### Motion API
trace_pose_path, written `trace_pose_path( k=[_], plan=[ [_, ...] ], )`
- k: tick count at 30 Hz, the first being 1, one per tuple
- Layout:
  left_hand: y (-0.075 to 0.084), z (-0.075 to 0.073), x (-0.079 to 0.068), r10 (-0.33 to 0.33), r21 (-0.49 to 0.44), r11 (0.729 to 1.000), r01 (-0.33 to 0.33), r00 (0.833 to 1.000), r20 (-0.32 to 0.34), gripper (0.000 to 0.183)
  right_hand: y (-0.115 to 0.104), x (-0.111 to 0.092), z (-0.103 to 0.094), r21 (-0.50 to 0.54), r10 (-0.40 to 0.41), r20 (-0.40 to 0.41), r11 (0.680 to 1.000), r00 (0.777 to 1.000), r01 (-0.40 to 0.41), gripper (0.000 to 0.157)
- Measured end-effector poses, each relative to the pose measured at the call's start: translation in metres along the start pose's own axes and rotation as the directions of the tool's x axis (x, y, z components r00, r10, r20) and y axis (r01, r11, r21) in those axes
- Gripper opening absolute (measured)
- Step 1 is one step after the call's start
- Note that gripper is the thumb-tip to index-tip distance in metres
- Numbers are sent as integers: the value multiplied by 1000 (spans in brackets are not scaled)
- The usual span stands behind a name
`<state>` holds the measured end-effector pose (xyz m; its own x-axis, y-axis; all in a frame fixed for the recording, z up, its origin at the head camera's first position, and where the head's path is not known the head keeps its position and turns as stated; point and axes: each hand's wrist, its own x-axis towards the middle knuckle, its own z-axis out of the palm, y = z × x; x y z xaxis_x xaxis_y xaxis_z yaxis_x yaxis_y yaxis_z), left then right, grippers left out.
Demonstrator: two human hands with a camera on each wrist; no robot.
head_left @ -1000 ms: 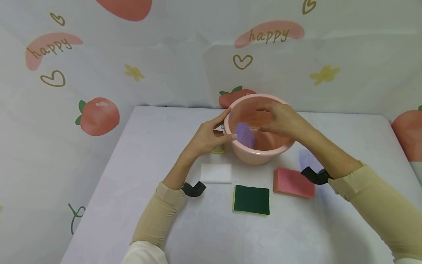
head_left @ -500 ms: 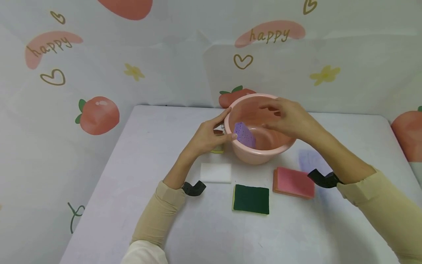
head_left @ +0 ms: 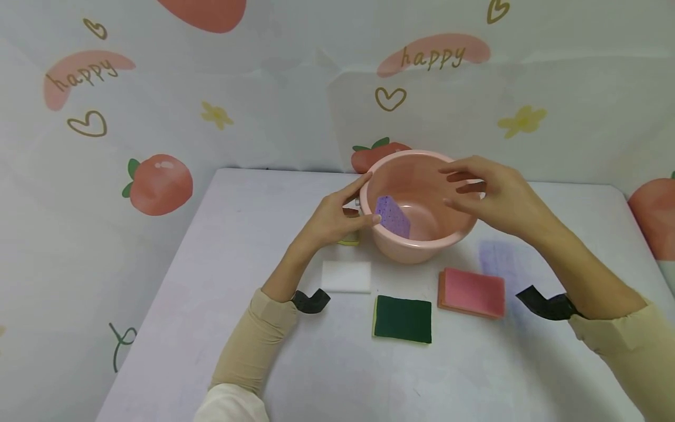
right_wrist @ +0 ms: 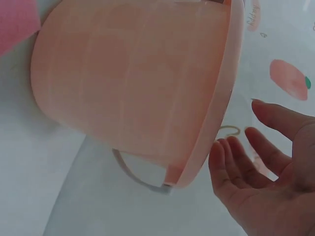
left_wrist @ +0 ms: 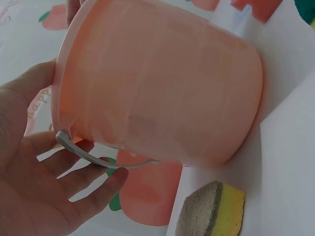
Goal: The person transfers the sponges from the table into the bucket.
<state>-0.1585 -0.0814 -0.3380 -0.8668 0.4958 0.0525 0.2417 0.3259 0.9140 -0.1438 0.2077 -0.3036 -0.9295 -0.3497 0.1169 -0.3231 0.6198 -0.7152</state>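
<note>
Standing on the table [head_left: 237, 264], the pink bucket [head_left: 408, 252] holds a purple sponge [head_left: 391, 217] at its left wall. The backdrop [head_left: 290, 76] reads "happy" twice. The left hand [head_left: 334, 218], fingers spread, grips the rim and partly hides a yellow sponge [left_wrist: 230, 209]; the right hand [head_left: 495, 193] has fingers bent, apart, at right rim. Nearer lie a white block [head_left: 346, 276], green sponge [head_left: 402, 319], pink sponge [head_left: 474, 292].

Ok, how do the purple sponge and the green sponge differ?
Colour: the purple sponge is speckled purple; the green sponge is dark green with a yellow edge.
Pose: the purple sponge sits tilted; the green sponge lies flat.
Place: purple is in the bucket, green on the table.
Both are slab-shaped.
</note>
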Motion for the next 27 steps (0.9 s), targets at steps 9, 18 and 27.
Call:
trace_pose_path(
  k=[9, 18, 27],
  plan=[
    [-1, 1, 1, 6, -17, 1000, -6, 1000, 14, 78, 7, -14, -3, 6, -131, -78, 991, 988, 132, 47],
    [0, 2, 3, 20, -41, 999, -20, 1000, -1, 81, -4, -30, -6, 15, -190, -107, 981, 976, 193, 50],
    [3, 3, 4, 22, -68, 997, -24, 999, -26, 79, 19, -41, -11, 19, -209, -106, 977, 972, 212, 53]
  ],
)
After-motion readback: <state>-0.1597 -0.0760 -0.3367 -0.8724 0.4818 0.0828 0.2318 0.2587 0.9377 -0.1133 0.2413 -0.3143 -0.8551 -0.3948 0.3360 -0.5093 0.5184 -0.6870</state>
